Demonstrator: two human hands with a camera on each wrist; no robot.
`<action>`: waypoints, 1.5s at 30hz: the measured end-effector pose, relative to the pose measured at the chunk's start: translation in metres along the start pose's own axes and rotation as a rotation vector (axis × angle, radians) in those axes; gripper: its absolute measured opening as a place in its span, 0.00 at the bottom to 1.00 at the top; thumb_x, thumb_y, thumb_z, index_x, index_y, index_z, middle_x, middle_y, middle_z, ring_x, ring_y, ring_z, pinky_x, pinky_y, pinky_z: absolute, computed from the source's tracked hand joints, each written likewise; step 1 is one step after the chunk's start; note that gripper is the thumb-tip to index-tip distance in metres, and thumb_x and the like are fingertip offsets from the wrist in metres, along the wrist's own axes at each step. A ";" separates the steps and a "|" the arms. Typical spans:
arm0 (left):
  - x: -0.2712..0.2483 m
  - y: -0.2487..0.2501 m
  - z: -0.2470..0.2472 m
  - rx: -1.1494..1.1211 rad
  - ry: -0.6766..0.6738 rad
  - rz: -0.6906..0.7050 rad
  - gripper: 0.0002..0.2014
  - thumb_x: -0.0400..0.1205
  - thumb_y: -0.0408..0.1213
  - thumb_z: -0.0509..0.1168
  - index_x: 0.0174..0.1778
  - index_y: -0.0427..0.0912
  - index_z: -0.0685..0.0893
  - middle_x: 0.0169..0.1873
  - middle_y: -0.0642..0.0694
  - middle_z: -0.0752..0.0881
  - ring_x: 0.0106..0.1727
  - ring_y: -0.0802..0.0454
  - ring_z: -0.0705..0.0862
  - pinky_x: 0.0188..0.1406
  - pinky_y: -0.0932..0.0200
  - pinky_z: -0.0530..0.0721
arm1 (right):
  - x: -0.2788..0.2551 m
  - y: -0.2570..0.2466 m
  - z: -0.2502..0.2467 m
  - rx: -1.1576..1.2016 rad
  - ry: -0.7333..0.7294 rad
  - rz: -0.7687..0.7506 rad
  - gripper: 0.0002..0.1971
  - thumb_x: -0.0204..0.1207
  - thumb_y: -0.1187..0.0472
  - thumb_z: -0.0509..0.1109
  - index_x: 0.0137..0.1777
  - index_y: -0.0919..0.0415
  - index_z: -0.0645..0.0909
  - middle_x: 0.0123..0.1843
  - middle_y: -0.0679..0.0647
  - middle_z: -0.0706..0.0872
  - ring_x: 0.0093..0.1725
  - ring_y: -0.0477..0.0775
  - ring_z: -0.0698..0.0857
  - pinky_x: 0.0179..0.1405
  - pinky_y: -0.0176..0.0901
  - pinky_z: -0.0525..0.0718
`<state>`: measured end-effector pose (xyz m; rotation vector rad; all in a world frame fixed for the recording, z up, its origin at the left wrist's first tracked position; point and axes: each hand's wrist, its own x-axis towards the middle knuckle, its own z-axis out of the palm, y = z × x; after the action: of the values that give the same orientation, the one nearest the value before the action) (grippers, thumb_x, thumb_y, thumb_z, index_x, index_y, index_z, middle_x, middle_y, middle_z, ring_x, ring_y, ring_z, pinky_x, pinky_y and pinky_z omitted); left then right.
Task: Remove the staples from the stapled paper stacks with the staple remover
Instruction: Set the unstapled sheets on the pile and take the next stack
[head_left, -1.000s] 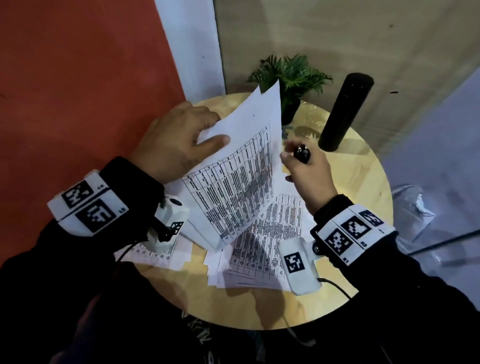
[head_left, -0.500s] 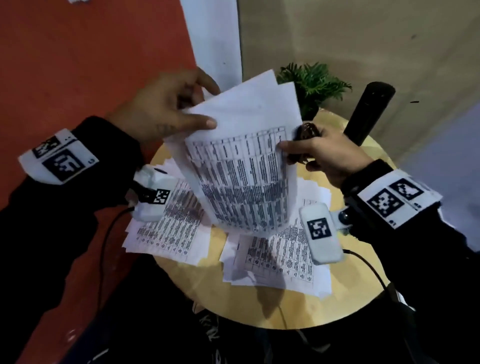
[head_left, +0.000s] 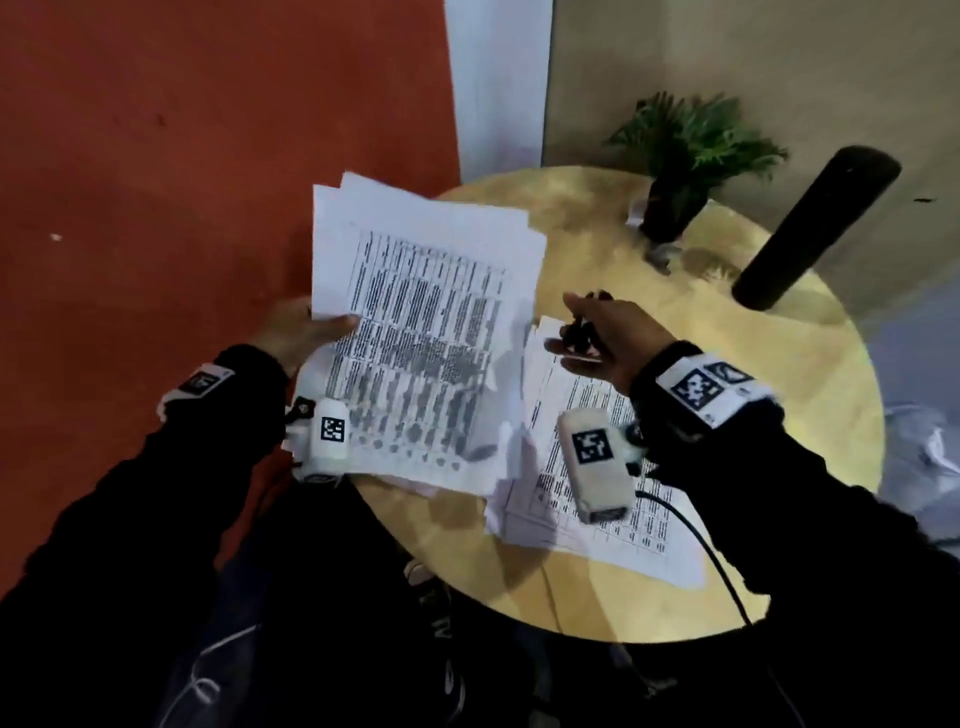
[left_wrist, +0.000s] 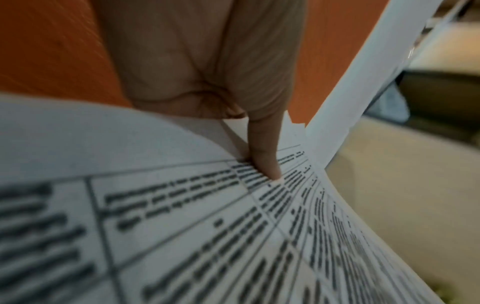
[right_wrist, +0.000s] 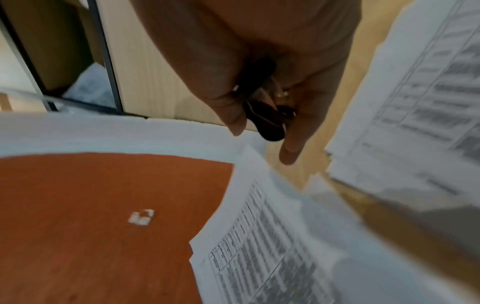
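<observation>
My left hand (head_left: 317, 332) holds a stack of printed sheets (head_left: 421, 332) by its left edge, over the table's left rim. In the left wrist view my thumb (left_wrist: 265, 156) presses down on the top printed page (left_wrist: 233, 236). My right hand (head_left: 597, 332) grips the black staple remover (head_left: 579, 327) and hovers above a second paper pile (head_left: 587, 499) lying on the round wooden table (head_left: 779, 415). The right wrist view shows the staple remover (right_wrist: 267, 121) between my thumb and fingers, apart from the paper (right_wrist: 259, 257) below it.
A small potted plant (head_left: 685, 156) and a tall black cylinder (head_left: 815, 223) stand at the table's far side. Red floor (head_left: 182, 208) lies to the left, with a small white scrap (right_wrist: 141, 218) on it. Crumpled clear plastic (head_left: 930, 452) sits beyond the right rim.
My left hand has brought the held stack down and to the left, flatter over the table edge. My right hand let go of the sheets' edge and drew back with the staple remover.
</observation>
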<state>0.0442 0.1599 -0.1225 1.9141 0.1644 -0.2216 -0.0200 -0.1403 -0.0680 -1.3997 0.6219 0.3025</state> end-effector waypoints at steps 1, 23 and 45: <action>0.011 -0.013 -0.003 0.064 0.007 -0.041 0.11 0.79 0.26 0.67 0.56 0.30 0.82 0.42 0.48 0.89 0.40 0.63 0.88 0.39 0.69 0.81 | 0.000 0.009 -0.005 -0.059 -0.005 0.020 0.12 0.82 0.56 0.63 0.37 0.57 0.73 0.30 0.52 0.81 0.30 0.46 0.84 0.27 0.34 0.79; -0.047 0.013 0.143 0.333 -0.286 0.409 0.13 0.78 0.35 0.71 0.58 0.40 0.83 0.48 0.44 0.82 0.41 0.58 0.81 0.45 0.62 0.78 | -0.035 0.094 -0.071 0.191 -0.013 0.009 0.03 0.77 0.60 0.68 0.44 0.58 0.78 0.36 0.50 0.87 0.36 0.47 0.84 0.36 0.36 0.82; -0.119 0.037 0.220 -0.413 -0.776 -0.057 0.27 0.62 0.48 0.79 0.47 0.43 0.73 0.31 0.46 0.85 0.28 0.57 0.81 0.29 0.67 0.79 | -0.070 0.122 -0.105 -0.500 -0.106 -0.653 0.29 0.57 0.58 0.85 0.60 0.52 0.82 0.50 0.51 0.88 0.52 0.49 0.84 0.56 0.36 0.79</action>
<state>-0.0794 -0.0601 -0.1357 1.3051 -0.2424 -0.8753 -0.1666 -0.2108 -0.1334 -1.9650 -0.0312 -0.0003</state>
